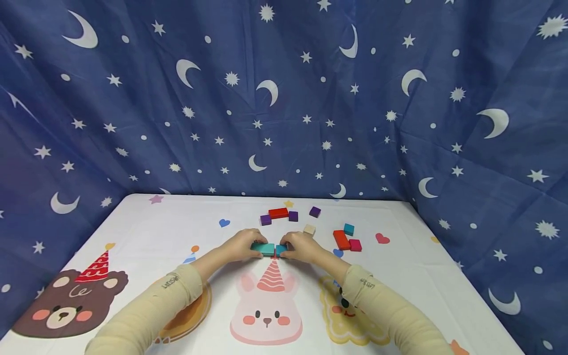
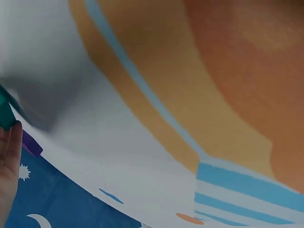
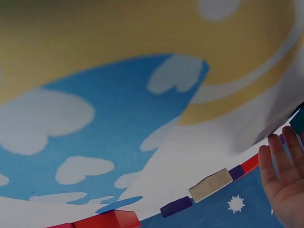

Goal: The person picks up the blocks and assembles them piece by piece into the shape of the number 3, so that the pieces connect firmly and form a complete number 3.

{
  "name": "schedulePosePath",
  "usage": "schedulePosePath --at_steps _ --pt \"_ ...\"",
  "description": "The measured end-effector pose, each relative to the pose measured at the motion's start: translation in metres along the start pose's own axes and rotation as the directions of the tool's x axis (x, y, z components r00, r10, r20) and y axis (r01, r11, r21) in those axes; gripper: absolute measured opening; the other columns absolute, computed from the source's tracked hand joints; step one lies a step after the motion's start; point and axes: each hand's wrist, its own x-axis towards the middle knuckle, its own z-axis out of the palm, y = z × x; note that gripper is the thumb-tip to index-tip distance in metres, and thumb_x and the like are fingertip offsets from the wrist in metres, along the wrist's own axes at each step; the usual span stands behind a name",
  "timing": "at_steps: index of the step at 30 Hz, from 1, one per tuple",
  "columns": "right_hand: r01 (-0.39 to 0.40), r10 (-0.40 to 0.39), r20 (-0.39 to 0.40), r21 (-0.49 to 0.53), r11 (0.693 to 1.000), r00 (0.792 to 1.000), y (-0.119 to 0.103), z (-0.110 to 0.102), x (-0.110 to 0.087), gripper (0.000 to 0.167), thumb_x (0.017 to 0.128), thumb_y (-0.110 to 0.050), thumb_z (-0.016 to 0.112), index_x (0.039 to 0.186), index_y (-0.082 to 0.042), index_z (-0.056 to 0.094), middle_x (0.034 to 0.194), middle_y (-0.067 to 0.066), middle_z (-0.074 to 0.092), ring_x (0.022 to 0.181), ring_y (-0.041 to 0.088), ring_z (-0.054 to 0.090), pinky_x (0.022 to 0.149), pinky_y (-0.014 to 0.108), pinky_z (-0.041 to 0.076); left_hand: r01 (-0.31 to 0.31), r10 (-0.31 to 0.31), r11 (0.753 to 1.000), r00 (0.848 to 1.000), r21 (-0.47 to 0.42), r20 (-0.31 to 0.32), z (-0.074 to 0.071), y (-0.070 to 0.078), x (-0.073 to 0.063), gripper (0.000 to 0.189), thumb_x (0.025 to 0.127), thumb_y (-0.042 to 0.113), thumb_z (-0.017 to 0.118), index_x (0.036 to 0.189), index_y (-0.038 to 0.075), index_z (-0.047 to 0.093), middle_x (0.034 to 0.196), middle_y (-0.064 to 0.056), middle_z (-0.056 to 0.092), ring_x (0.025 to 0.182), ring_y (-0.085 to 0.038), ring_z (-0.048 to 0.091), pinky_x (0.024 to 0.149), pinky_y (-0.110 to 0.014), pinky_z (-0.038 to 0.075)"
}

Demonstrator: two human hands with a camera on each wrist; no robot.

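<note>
In the head view, my left hand (image 1: 241, 245) pinches a long teal block (image 1: 266, 249) between thumb and fingers at the middle of the table. Just right of it, my right hand (image 1: 302, 247) pinches a shorter blue block (image 1: 281, 250). The two blocks lie end to end with a narrow gap between them, above the printed rabbit's party hat. The left wrist view catches the teal block (image 2: 6, 113) at its left edge, by the fingertips. At the right edge of the right wrist view, the blue block (image 3: 298, 121) is partly cut off beside the fingers.
Behind the hands lie a red block (image 1: 278, 213) and purple blocks (image 1: 293, 216). A plain wooden block (image 1: 309, 229) sits just beyond the right hand. Further right are another red block (image 1: 341, 240), a pink block (image 1: 355, 245) and a small blue block (image 1: 349, 229). A starry curtain (image 1: 284, 162) hangs behind.
</note>
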Motion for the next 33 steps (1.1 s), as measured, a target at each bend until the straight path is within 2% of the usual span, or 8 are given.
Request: schedulePosePath --at_steps 6,13,19,28,33 --pt "-0.001 0.001 0.013 -0.004 1.0 1.0 0.0005 0.0006 0.0027 0.027 0.081 -0.022 0.074 0.1 -0.004 0.069 0.093 0.004 0.069 0.077 0.011 0.056 0.075 0.026 0.051 -0.017 0.016 1.0 1.0 0.019 0.015 0.0019 -0.0033 0.0013 0.031 0.074 0.015 0.079 0.102 0.004 0.071 0.095 -0.005 0.068 0.085 -0.013 0.06 0.082 -0.031 0.051" --pt "0.001 0.001 0.047 -0.05 0.999 0.999 -0.0015 -0.0006 0.0062 0.028 0.081 -0.026 0.074 0.1 -0.007 0.07 0.091 0.002 0.067 0.072 0.008 0.052 0.066 0.022 0.046 0.042 -0.041 0.999 0.999 -0.025 0.011 0.0044 -0.002 0.0001 0.029 0.074 0.014 0.079 0.101 0.005 0.072 0.095 -0.005 0.07 0.086 -0.014 0.06 0.08 -0.03 0.051" --pt "-0.005 0.011 0.08 -0.082 0.997 0.997 -0.0036 -0.0017 0.0069 0.027 0.081 -0.027 0.073 0.101 -0.008 0.07 0.089 0.001 0.064 0.069 0.008 0.049 0.063 0.022 0.042 0.034 -0.033 0.999 0.999 -0.042 0.027 0.0051 -0.0012 0.0018 0.03 0.075 0.012 0.078 0.102 0.003 0.071 0.097 -0.006 0.071 0.085 -0.014 0.06 0.079 -0.029 0.052" --pt "0.025 -0.015 0.082 -0.119 0.993 0.996 -0.0068 -0.0018 0.0063 0.028 0.082 -0.027 0.073 0.102 -0.008 0.069 0.092 0.002 0.064 0.071 0.008 0.05 0.068 0.025 0.047 0.036 -0.036 0.999 0.999 -0.029 0.011 0.007 -0.0047 0.0027 0.03 0.075 0.013 0.078 0.102 0.003 0.071 0.098 -0.007 0.071 0.086 -0.016 0.062 0.08 -0.031 0.052" --pt "0.007 0.003 0.078 -0.119 0.993 0.997 -0.0079 -0.0012 0.0054 0.029 0.083 -0.028 0.072 0.104 -0.008 0.069 0.092 0.002 0.064 0.072 0.009 0.052 0.07 0.026 0.049 0.042 -0.042 0.999 0.999 -0.029 0.012 0.0065 -0.0033 0.0018 0.031 0.075 0.014 0.078 0.104 0.005 0.071 0.1 -0.006 0.071 0.088 -0.016 0.062 0.082 -0.031 0.052"
